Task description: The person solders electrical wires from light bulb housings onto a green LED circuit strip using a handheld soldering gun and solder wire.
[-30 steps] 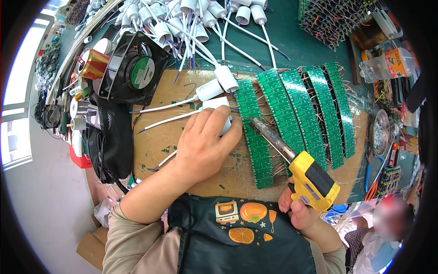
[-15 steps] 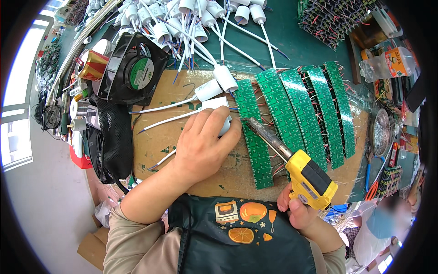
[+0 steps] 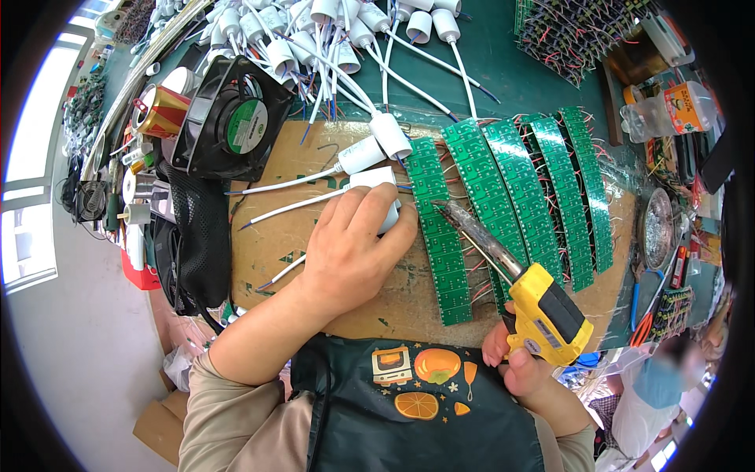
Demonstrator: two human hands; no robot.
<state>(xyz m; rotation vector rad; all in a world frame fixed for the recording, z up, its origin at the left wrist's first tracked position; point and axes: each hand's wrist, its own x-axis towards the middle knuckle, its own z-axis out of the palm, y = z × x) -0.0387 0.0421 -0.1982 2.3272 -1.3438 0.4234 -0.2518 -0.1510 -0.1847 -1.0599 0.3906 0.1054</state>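
My left hand (image 3: pixel 346 252) is closed over a white lamp holder (image 3: pixel 372 178) with a white cable, at the left edge of the nearest green circuit board strip (image 3: pixel 440 244). Two more lamp holders lie just above it, one of them a cylinder (image 3: pixel 390 135) touching the strip's top end. In my right hand (image 3: pixel 519 362) is a yellow soldering gun (image 3: pixel 546 315) with a long metal barrel. Its dark tip points up and left, over the nearest strip; whether it touches the board I cannot tell. Part of the held lamp holder is hidden by my fingers.
More circuit board strips (image 3: pixel 519 189) with red wires stand in a row on the brown board (image 3: pixel 275 161). A pile of lamp holders (image 3: pixel 330 39) lies behind. A black fan (image 3: pixel 232 118) stands left; pliers (image 3: pixel 638 295) and a round metal dish (image 3: pixel 657 224) lie right. A person (image 3: pixel 653 393) is at lower right.
The soldering gun has shifted to the right and slightly toward me, its tip moving right over the strip. My left hand and the lamp holder have stayed nearly in place.
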